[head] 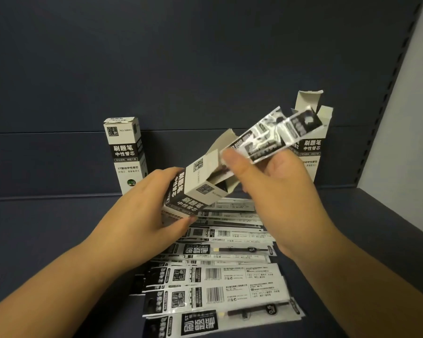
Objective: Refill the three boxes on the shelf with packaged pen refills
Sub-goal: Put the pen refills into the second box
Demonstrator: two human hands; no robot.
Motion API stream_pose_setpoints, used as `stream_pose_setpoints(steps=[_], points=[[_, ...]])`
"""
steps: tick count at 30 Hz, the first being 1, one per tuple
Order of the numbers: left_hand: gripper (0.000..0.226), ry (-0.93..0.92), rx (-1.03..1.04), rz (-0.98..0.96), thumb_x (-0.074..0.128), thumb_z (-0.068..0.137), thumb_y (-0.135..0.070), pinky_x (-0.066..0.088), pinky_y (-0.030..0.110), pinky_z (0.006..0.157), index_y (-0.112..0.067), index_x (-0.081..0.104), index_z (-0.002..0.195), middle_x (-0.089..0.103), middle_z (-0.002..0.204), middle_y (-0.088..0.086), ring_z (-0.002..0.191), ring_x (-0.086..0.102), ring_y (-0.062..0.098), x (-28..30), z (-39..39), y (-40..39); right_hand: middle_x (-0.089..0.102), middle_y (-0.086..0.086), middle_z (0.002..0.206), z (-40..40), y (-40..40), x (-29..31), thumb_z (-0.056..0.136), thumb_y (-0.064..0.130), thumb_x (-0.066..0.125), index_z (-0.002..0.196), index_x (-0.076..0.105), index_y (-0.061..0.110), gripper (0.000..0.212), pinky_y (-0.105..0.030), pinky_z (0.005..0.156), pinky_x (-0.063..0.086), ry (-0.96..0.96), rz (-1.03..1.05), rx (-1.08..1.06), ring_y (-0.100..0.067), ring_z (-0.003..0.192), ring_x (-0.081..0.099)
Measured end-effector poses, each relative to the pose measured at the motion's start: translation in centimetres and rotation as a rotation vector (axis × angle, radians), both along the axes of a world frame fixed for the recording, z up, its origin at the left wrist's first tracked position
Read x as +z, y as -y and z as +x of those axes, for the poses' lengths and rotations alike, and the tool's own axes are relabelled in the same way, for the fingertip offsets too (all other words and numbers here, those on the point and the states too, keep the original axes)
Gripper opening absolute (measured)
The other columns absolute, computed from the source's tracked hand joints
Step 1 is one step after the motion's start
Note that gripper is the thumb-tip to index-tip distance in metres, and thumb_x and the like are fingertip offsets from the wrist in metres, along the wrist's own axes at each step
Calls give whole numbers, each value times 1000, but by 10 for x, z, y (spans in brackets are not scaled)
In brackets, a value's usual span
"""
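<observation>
Left hand is gripping the open box, right hand is pinching refill packs; they're going in, next probably lining ends up with the opening.

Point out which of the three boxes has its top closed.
The box standing at the back left. Its top flaps are folded shut, while the box at the back right and the tilted box in the left hand gape open.

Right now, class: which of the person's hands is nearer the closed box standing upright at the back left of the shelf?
Left. The left hand lies just right of the closed box, gripping a tilted open box; the right hand is farther right, holding refill packets.
</observation>
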State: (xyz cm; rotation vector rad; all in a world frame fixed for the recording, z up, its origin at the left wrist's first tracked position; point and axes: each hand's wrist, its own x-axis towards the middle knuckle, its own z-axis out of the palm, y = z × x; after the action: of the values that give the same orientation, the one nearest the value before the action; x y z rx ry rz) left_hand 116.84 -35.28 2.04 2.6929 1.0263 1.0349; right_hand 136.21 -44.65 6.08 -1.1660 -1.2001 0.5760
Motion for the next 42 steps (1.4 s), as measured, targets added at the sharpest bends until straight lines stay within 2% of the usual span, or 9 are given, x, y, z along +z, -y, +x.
stream_pose_setpoints(steps=[2,6,10,13,16,20,24,29,42], points=[[73,11,7,-6,68,77,-54,49,22,88,-46,31,139,47,118,-32,110,49,-7,0,0,0,67,9,67,1,3,2,91,61,53,86,69,11,53,-20,59,49,-28,-90,-96,0,55,57],[74,12,9,-9,69,77,-53,51,24,89,-46,30,140,48,119,-31,110,50,-7,-1,0,0,45,10,44,5,1,-3,97,56,46,85,66,-3,63,-14,44,33,66,-114,-83,-3,37,41],[73,13,-3,-21,68,76,-54,52,25,90,-48,30,138,48,119,-31,110,50,-7,-1,1,1,76,15,75,-1,1,-2,99,42,55,95,77,16,34,-7,58,49,109,-67,88,4,70,71],[70,56,-5,-64,72,77,-52,56,32,88,-45,36,137,50,121,-30,111,55,-3,-1,1,-2,71,23,70,3,1,-1,100,36,56,91,73,25,22,-7,58,46,141,74,49,10,67,65],[71,66,-2,-68,73,77,-52,56,34,89,-45,37,138,50,122,-30,112,55,-3,-1,0,-2,71,20,72,7,-1,-1,99,33,60,88,73,29,18,-13,60,48,184,129,-5,5,66,63],[71,46,-19,-59,72,76,-52,55,31,90,-48,34,137,49,119,-33,111,54,-5,-1,2,1,79,8,93,8,-6,-5,94,25,69,100,79,25,12,-33,82,61,272,21,118,-7,89,74],[69,57,-10,-56,72,77,-51,51,24,90,-50,34,135,48,119,-35,112,51,-9,-1,2,0,76,7,90,11,-8,-3,86,22,77,100,74,25,14,-25,75,59,138,158,57,-8,80,71],[71,30,-15,-47,73,77,-49,48,22,89,-47,35,137,49,118,-32,112,49,-8,-1,2,1,78,1,87,15,-9,-3,85,19,78,86,78,24,5,-50,84,60,273,36,126,-25,87,73],[71,17,-36,-63,72,76,-51,48,25,92,-45,39,139,50,121,-30,114,49,-7,1,1,1,78,-2,82,13,-9,-5,81,21,82,83,80,25,5,-53,76,61,234,119,56,-33,81,74]])
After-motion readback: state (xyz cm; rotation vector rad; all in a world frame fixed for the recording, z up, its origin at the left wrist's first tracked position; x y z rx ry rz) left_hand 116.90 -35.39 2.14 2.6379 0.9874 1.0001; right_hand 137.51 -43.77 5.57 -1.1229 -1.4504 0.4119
